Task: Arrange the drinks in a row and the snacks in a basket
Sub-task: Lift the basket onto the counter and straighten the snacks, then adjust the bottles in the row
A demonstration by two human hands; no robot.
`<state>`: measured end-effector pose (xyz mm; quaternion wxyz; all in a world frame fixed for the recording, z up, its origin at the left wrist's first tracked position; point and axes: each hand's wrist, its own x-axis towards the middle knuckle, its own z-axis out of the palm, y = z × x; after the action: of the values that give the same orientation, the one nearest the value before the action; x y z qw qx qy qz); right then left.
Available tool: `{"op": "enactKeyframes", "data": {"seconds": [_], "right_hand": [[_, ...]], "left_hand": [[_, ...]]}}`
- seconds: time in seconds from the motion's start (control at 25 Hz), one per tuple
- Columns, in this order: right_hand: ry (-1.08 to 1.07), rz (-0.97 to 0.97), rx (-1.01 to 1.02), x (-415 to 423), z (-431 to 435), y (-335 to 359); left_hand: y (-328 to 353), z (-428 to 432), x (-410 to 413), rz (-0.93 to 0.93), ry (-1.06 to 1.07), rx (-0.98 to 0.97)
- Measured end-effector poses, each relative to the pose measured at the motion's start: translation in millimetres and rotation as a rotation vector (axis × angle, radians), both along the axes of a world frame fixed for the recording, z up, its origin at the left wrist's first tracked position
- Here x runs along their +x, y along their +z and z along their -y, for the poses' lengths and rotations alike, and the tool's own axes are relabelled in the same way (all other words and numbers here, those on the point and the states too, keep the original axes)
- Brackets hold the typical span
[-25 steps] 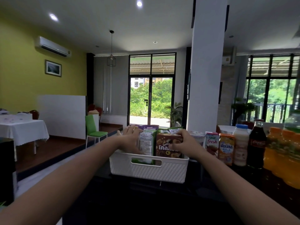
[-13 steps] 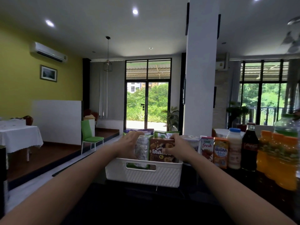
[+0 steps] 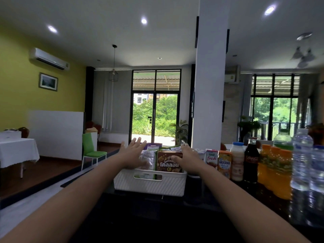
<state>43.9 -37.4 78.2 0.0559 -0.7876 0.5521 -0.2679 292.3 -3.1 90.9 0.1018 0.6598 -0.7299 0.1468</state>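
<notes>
Left hand (image 3: 133,153) hovered with its fingers fanned wide and gripping nothing, just above the left half of the white basket (image 3: 149,183), in front of a pale snack packet (image 3: 150,158). The right hand (image 3: 188,159) was also loose, its thumb lying on the front of the brown snack box (image 3: 168,163) and its fingers stretched past the box's right corner; it looked like a touch, not a clamp. The basket sat straight ahead on the dark counter (image 3: 157,216), its long side running left to right, so both hands were about equally near it. The drinks stood in a line running from just beside the basket's right end toward the near right: fresh carton (image 3: 211,157), orange carton (image 3: 224,163), white bottle (image 3: 237,160), cola bottle (image 3: 251,163), orange juice bottles (image 3: 273,169) and water bottles (image 3: 301,158). Any last nudge to that line would probably fall to the right hand, being nearer.
</notes>
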Motion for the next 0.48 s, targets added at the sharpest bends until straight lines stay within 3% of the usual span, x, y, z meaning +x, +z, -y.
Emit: {"op": "enactKeyframes", "data": {"seconds": [0.24,0.48], "right_hand": [[-0.079,-0.156,0.018,-17.5,-20.9,8.7],[-0.172,-0.255,0.032,-61.3,-42.4,15.8]], "left_hand": [[8.0,-24.5,-50.1,-0.127,0.074,-0.022],[10.2,-33.2,-118.3,-0.077,0.052,-0.009]]}}
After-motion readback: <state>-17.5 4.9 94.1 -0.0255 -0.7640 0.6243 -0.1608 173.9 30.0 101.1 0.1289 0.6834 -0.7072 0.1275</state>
